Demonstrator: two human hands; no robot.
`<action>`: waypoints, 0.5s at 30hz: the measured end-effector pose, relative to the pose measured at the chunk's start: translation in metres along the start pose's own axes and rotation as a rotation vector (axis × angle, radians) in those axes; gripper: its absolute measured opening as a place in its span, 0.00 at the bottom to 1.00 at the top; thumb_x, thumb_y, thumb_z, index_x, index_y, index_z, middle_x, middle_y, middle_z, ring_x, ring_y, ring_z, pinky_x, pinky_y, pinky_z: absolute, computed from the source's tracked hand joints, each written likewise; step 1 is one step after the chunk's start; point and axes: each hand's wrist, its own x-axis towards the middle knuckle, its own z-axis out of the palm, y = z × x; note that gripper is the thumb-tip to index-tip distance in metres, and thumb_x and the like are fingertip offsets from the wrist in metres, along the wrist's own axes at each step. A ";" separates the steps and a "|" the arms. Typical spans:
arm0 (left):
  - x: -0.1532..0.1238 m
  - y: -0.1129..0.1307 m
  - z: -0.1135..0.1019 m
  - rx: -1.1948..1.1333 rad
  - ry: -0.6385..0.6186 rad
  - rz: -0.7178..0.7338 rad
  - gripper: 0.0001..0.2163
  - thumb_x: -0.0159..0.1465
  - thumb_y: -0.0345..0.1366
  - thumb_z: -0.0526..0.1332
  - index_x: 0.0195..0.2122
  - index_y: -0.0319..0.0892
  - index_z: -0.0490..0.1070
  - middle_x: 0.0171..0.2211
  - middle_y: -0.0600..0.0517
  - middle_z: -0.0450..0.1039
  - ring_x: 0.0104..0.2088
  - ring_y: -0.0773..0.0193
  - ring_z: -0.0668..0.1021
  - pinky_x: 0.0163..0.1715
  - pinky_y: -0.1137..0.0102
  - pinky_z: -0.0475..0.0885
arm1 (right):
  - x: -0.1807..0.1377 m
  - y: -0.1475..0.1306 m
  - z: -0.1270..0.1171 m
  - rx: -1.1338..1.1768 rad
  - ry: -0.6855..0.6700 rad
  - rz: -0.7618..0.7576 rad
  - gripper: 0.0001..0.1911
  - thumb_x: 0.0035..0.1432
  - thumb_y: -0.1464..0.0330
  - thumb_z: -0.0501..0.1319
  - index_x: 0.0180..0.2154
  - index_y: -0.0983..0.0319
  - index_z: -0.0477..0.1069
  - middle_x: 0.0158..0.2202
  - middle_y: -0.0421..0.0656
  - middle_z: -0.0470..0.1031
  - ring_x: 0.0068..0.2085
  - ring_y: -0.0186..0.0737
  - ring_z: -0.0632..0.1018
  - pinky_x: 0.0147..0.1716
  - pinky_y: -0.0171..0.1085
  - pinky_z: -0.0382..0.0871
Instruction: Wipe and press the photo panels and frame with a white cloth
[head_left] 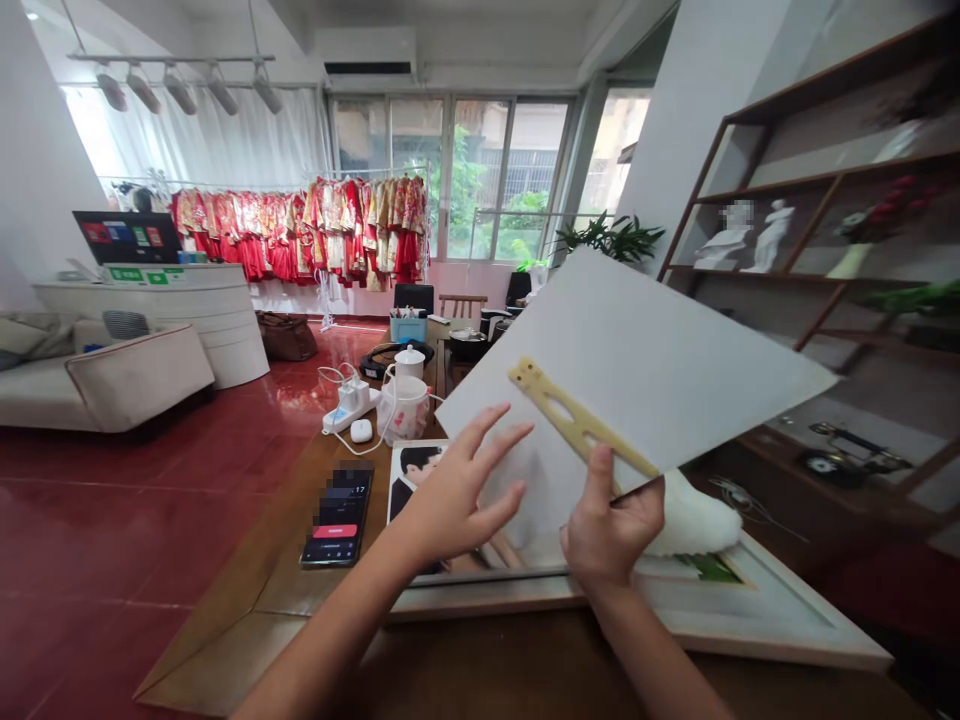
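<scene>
My right hand [615, 525] grips the lower corner of a tilted white board [660, 340], with its thumb on the end of a gold-coloured slotted strip [559, 405] that lies along the board. The strip looks like a frame's easel leg. Left of it, my left hand [461, 490] is held with fingers spread and nothing in them, close to the board's lower left edge. Beneath both hands is a photo print [407, 482], partly covered by my left hand. Under that lies a large pale-framed picture [795, 600], with something white and fluffy [701, 515] on it.
A phone [337, 520] lies on the wooden table [262, 600], left of the photo. Behind it stand a power strip [349, 405], a white earbud case [361, 431], a patterned container [407, 412] and a lidded cup [409, 362]. Shelves [795, 275] rise at the right.
</scene>
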 end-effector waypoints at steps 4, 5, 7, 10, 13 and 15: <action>-0.006 0.002 0.007 0.207 -0.098 0.018 0.31 0.63 0.41 0.59 0.66 0.49 0.48 0.69 0.50 0.37 0.68 0.52 0.45 0.65 0.51 0.43 | -0.016 -0.018 0.003 0.273 -0.045 0.374 0.23 0.60 0.65 0.60 0.57 0.57 0.63 0.54 0.45 0.71 0.53 0.46 0.73 0.53 0.51 0.66; -0.008 0.002 0.007 0.249 -0.120 0.014 0.32 0.62 0.43 0.59 0.66 0.49 0.48 0.69 0.50 0.38 0.68 0.52 0.44 0.65 0.50 0.41 | -0.020 -0.021 0.001 0.323 -0.065 0.456 0.25 0.60 0.65 0.60 0.58 0.54 0.61 0.55 0.44 0.71 0.52 0.45 0.73 0.52 0.51 0.67; -0.013 0.002 0.007 0.315 -0.162 0.004 0.34 0.62 0.47 0.59 0.66 0.49 0.48 0.69 0.49 0.39 0.68 0.51 0.44 0.64 0.48 0.37 | -0.030 -0.024 -0.004 0.380 -0.080 0.602 0.29 0.58 0.65 0.62 0.60 0.51 0.58 0.55 0.42 0.71 0.52 0.44 0.74 0.52 0.50 0.68; -0.021 0.001 0.003 0.356 -0.234 -0.004 0.38 0.57 0.55 0.60 0.66 0.49 0.49 0.68 0.48 0.43 0.67 0.46 0.44 0.63 0.44 0.35 | -0.044 -0.024 -0.012 0.405 -0.101 0.794 0.32 0.56 0.64 0.64 0.61 0.50 0.58 0.56 0.42 0.70 0.53 0.45 0.73 0.53 0.50 0.67; -0.031 -0.001 -0.002 0.349 -0.302 -0.016 0.43 0.52 0.57 0.62 0.66 0.49 0.49 0.67 0.47 0.46 0.67 0.41 0.46 0.62 0.41 0.35 | -0.056 -0.020 -0.019 0.443 -0.176 0.948 0.31 0.56 0.62 0.63 0.61 0.53 0.60 0.58 0.43 0.68 0.55 0.48 0.71 0.54 0.51 0.67; -0.037 -0.003 -0.004 0.334 -0.334 -0.032 0.42 0.52 0.55 0.64 0.66 0.50 0.49 0.67 0.47 0.48 0.66 0.40 0.48 0.62 0.40 0.37 | -0.063 -0.017 -0.022 0.450 -0.211 0.997 0.32 0.56 0.61 0.63 0.61 0.55 0.59 0.59 0.44 0.67 0.56 0.49 0.70 0.53 0.51 0.68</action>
